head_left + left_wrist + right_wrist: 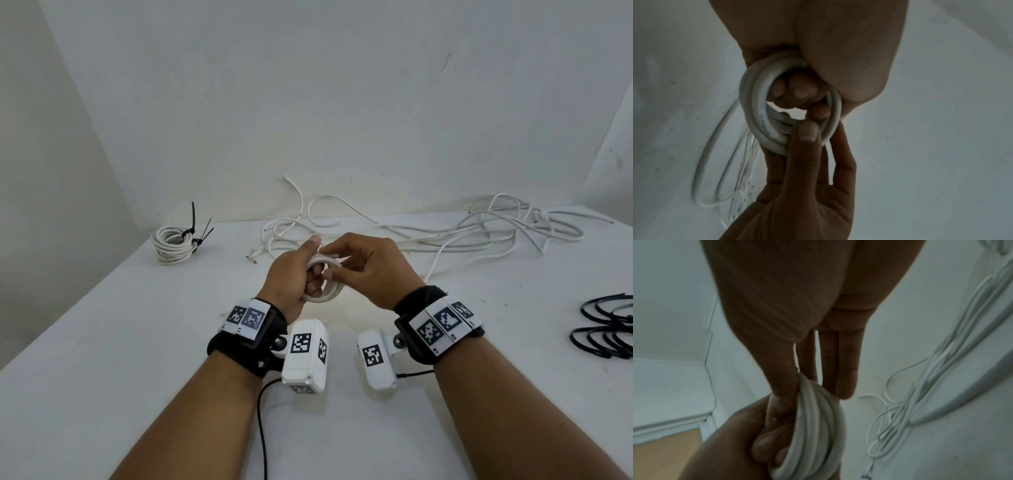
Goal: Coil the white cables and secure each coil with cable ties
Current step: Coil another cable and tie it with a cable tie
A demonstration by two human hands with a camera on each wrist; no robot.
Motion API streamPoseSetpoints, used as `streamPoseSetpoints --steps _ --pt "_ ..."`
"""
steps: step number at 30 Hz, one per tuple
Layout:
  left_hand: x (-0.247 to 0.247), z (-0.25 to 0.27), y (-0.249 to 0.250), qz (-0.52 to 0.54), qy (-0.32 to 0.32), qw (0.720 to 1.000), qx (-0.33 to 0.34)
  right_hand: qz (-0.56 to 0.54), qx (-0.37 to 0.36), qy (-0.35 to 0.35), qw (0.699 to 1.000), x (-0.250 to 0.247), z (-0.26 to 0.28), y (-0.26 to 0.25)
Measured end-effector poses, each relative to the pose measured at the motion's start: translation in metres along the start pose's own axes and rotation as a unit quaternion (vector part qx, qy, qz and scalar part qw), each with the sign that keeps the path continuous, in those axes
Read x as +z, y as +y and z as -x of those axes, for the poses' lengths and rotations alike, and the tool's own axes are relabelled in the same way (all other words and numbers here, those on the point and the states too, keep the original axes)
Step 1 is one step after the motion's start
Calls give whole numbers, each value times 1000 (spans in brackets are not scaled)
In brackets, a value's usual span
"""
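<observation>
Fingers (797, 91) of left hand (291, 270) clamp the coil (325, 291); right hand (370, 267) pinches it, so keep loops tight.

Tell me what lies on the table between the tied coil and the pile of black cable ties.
In the head view: loose white cables and both hands, left hand and right hand, holding a new coil.

Bare forearms, black wrist straps (239, 353), checkered marker tags (442, 323), white wrist cameras (305, 356)

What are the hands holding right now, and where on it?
A small coil of white cable: left hand grips through its loops, right hand pinches its upper rim.
</observation>
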State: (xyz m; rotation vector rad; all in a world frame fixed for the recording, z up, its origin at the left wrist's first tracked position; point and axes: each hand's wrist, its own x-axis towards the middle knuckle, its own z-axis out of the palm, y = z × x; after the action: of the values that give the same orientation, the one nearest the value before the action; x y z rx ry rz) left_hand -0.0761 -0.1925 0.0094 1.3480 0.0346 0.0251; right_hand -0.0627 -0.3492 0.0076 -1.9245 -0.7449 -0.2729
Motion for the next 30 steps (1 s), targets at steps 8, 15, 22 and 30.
streamPoseSetpoints --steps 8,15,22,30 --pt "0 -2 3 135 -78 988 -5 2 35 130 991 -5 -3 5" --pt "10 -2 8 143 -12 989 23 22 67 99 993 7 -6 -4" --pt "21 -10 -1 76 13 995 58 228 99 25 968 1 -4 -23" --pt "83 -11 -19 -18 -25 999 26 130 189 83 970 -46 40 -4"
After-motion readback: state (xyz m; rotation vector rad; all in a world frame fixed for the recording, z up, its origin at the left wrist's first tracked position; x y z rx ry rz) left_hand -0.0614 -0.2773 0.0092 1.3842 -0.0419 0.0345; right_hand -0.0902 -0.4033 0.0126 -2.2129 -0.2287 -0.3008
